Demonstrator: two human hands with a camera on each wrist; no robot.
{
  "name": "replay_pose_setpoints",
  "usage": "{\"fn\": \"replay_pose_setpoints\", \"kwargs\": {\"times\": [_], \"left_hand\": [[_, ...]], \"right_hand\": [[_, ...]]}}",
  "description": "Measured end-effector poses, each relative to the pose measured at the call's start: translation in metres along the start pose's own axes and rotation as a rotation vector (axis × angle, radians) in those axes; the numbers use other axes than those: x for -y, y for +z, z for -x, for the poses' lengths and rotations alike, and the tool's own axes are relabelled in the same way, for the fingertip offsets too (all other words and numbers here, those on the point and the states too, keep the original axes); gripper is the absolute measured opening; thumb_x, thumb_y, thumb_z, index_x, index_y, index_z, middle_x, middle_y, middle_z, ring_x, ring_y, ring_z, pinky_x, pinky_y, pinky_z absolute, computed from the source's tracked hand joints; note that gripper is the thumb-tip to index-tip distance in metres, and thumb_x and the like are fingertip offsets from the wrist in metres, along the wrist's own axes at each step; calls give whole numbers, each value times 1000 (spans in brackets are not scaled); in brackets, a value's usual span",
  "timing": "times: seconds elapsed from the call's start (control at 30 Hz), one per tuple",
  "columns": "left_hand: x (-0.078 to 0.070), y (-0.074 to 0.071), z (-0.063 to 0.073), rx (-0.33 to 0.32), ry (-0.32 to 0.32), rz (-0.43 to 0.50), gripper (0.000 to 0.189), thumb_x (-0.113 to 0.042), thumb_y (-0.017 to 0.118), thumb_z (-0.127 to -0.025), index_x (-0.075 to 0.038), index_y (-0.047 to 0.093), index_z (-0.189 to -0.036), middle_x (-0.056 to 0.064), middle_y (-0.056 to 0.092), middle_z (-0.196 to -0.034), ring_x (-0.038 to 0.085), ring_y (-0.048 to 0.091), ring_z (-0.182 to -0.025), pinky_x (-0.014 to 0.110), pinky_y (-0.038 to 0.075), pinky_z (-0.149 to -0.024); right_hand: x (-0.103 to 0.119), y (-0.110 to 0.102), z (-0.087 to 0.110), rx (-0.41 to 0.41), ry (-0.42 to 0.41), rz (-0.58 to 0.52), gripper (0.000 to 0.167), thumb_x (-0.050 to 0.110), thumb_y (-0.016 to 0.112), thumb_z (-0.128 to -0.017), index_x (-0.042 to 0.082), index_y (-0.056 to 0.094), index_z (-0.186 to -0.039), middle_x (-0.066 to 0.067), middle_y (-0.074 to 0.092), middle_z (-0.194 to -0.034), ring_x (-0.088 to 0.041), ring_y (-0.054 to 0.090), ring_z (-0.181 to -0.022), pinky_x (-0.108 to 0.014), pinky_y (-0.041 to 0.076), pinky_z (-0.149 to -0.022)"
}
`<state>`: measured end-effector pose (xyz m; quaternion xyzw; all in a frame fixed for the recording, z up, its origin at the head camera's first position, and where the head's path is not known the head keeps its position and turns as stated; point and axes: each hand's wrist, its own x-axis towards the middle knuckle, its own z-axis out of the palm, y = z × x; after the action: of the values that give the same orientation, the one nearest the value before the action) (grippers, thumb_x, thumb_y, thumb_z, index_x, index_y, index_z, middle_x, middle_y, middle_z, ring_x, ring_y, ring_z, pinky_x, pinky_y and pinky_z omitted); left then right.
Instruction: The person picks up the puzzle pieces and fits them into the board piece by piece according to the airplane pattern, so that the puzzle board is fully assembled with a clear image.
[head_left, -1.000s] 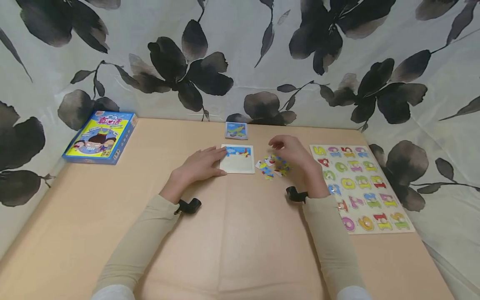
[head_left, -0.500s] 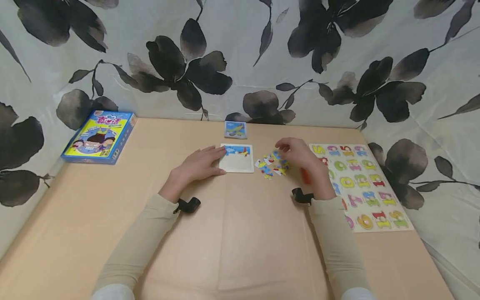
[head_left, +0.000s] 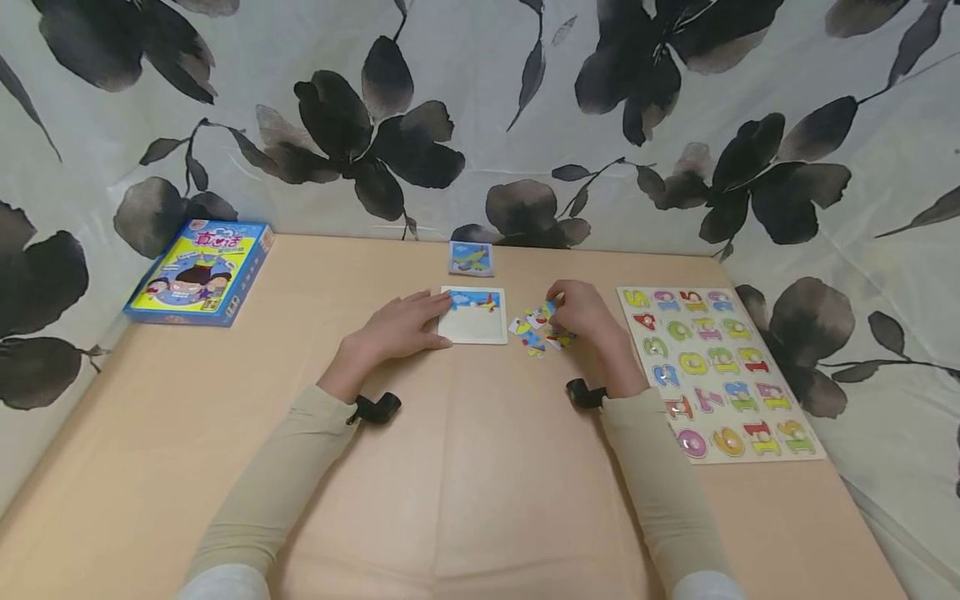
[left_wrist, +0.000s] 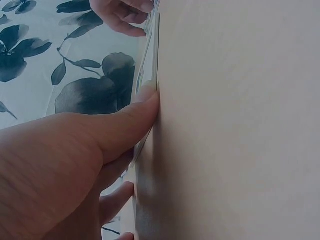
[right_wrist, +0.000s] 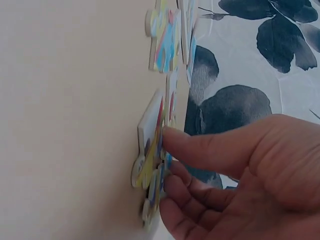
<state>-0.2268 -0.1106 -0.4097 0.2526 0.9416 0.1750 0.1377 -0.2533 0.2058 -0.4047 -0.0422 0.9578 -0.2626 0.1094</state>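
A small white-framed puzzle board (head_left: pixel 476 329) lies mid-table, with a strip of blue and red picture pieces along its top. My left hand (head_left: pixel 401 325) rests at its left edge, fingers outstretched; in the left wrist view the thumb (left_wrist: pixel 132 117) touches the board's edge. To the right of the board lies a loose heap of colourful jigsaw pieces (head_left: pixel 534 338). My right hand (head_left: pixel 588 315) reaches down into the heap's far right side. Its thumb (right_wrist: pixel 200 150) and curled fingers pinch a jigsaw piece (right_wrist: pixel 168 161), mostly hidden by the fingertips and other pieces.
Behind the board sits a small picture card (head_left: pixel 472 260) showing a yellow plane. A blue and yellow box (head_left: pixel 201 275) stands at the back left. A sheet of colourful numbers and shapes (head_left: pixel 723 375) lies beside the right forearm. A floral cloth (head_left: pixel 480 117) hangs behind the table.
My right hand first drew back slightly to the right, then came down left onto the heap, its fingertips closing at the pieces. The left hand and board have stayed put.
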Motion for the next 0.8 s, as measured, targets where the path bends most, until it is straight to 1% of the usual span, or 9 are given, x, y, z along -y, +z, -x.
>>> {"fn": "replay_pose_setpoints", "kwargs": {"times": [0.13, 0.2, 0.3, 0.4, 0.53, 0.7, 0.8], "left_hand": [[1, 0, -1, -6, 3, -2, 77, -46, 64, -94, -16, 32, -157, 0, 28, -165, 31, 20, -154, 63, 18, -121], [1, -1, -1, -9, 8, 2, 77, -46, 65, -94, -15, 32, -156, 1, 29, -165, 32, 21, -154, 63, 18, -121], [1, 0, -1, -7, 6, 10, 77, -46, 65, -94, -15, 32, -156, 0, 29, -164, 32, 20, -154, 63, 17, -121], [1, 1, 0, -7, 0, 15, 77, -46, 65, -94, -16, 32, -156, 0, 29, -164, 31, 20, -155, 62, 17, -121], [1, 1, 0, -12, -2, 13, 77, -47, 65, -94, -16, 33, -156, -1, 29, -164, 30, 20, -155, 61, 17, -122], [0, 1, 0, -13, -3, 13, 77, -47, 65, -93, -16, 33, -156, -1, 29, -164, 30, 20, -155, 61, 17, -122], [1, 2, 0, -10, -5, 19, 77, -47, 65, -93, -17, 33, -156, -1, 29, -164, 30, 20, -155, 61, 16, -122]], "right_hand": [[1, -1, 0, -2, 51, -38, 36, 2, 63, -83, 4, 62, -119, -18, 62, -111, -29, 54, -94, -32, 46, -72], [1, -2, 0, 4, 63, -62, 34, 2, 64, -84, 4, 62, -118, -18, 61, -110, -29, 53, -93, -31, 46, -71], [1, -4, 0, 10, 59, -96, 31, 2, 66, -85, 3, 61, -116, -16, 59, -107, -28, 52, -91, -30, 45, -68], [0, -5, -1, 5, 26, -131, 21, 3, 65, -88, 1, 63, -108, -14, 57, -98, -26, 50, -87, -30, 42, -67], [2, -5, 0, -20, -50, -172, 12, 5, 61, -91, 0, 66, -100, -11, 56, -90, -25, 48, -85, -32, 40, -69], [12, -1, 0, -70, -132, -242, 15, 4, 55, -92, 3, 65, -103, -12, 58, -94, -26, 50, -88, -32, 42, -72], [19, 2, -1, -93, -142, -267, 17, 4, 53, -95, 4, 65, -107, -13, 58, -94, -25, 51, -84, -30, 42, -69]]}}
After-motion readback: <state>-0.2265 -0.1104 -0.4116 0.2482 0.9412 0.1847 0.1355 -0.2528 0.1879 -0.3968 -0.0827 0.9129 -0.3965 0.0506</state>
